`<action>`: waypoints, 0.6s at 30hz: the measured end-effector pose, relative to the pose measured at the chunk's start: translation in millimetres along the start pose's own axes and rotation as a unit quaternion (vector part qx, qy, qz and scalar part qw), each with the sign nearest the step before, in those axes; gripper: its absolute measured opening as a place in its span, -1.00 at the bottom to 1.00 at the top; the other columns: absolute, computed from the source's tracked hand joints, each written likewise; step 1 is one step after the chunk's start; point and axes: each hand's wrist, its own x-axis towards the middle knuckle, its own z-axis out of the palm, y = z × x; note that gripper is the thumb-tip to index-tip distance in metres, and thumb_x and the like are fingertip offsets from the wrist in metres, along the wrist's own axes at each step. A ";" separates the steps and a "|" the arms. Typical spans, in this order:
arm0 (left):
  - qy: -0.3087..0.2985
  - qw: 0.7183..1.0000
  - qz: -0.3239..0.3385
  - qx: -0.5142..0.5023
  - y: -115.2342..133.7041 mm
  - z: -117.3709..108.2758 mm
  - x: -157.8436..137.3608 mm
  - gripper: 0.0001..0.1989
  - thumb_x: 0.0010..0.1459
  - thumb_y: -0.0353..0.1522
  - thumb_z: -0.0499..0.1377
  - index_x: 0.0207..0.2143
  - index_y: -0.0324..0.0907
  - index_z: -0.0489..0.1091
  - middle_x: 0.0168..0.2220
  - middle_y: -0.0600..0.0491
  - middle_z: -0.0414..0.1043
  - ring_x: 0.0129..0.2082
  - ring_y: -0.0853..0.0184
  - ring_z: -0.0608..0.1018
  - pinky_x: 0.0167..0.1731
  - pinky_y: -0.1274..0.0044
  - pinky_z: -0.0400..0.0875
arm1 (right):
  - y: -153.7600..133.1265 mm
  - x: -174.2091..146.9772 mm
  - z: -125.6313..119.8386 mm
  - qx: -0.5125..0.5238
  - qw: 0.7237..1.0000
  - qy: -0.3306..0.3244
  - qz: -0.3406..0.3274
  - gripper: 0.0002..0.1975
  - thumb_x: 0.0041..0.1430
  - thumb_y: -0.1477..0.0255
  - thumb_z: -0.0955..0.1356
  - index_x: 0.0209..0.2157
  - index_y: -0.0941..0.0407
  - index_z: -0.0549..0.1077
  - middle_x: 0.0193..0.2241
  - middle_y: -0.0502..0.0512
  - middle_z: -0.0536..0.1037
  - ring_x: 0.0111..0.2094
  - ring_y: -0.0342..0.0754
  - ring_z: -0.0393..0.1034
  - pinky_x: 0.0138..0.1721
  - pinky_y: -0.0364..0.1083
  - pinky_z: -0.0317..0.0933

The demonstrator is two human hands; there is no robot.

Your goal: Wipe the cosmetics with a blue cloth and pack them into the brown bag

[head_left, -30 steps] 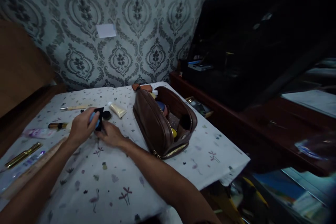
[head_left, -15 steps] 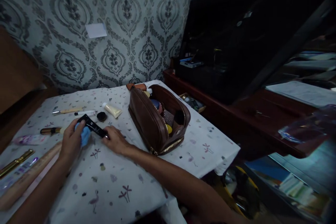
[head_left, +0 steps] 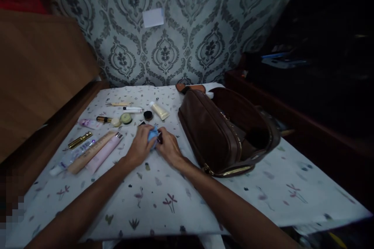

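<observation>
My left hand point(head_left: 140, 144) is closed around a crumpled blue cloth point(head_left: 152, 134), pressed against a slim black tube point(head_left: 159, 138). Most of the tube is hidden behind my fingers and the cloth. My right hand point(head_left: 170, 147) grips the tube's dark, shiny end. Just beyond my hands lie a small round black-lidded pot point(head_left: 148, 115) and a cream squeeze tube point(head_left: 159, 111). To the right stands a brown zip bag point(head_left: 201, 132), its top unzipped and open.
Left of my hands lie a pink tube point(head_left: 105, 151), a beige tube point(head_left: 92, 151), a gold tube point(head_left: 80, 140), a green round pot point(head_left: 126, 118) and a white pen-like item point(head_left: 133, 109). A cardboard box point(head_left: 43, 70) borders the table's left side; patterned wallpaper rises behind.
The view has swung left, so table and bag appear further right. My hands have come closer together, and the cloth and fingers now cover most of the black tube.
</observation>
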 end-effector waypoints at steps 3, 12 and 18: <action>-0.086 0.994 0.060 0.010 2.7 2.7 1.1 -0.76 0.37 -0.30 -0.06 0.01 -0.13 0.26 0.00 -0.11 0.37 0.05 0.18 0.42 0.08 0.28 0.36 | 3.2 -1.0 2.4 -0.016 1.000 0.008 0.007 -0.65 0.04 0.51 0.29 -0.08 0.09 0.30 -0.40 0.02 0.51 -0.40 -0.03 0.40 -0.35 -0.13 0.19; -0.130 0.984 0.073 0.097 -6.9 -12.9 9.8 -0.75 0.39 -0.26 -0.05 -0.11 -0.16 0.37 -0.16 -0.09 0.45 -0.11 0.16 0.46 -0.03 0.28 0.33 | 3.8 0.9 2.0 0.016 0.999 0.023 -0.042 -0.49 0.01 0.43 0.28 0.06 0.12 0.24 -0.49 -0.10 0.41 -0.52 -0.09 0.33 -0.40 -0.14 0.21; -0.109 0.989 0.017 0.094 -25.8 -21.4 10.2 -0.73 0.39 -0.27 -0.06 -0.07 -0.19 0.35 -0.13 -0.12 0.46 -0.09 0.15 0.47 -0.02 0.29 0.33 | -7.3 -2.4 -9.3 0.055 0.996 0.048 -0.052 -0.65 0.14 0.29 0.29 -0.04 0.11 0.33 -0.47 -0.07 0.38 -0.52 -0.11 0.28 -0.39 -0.12 0.21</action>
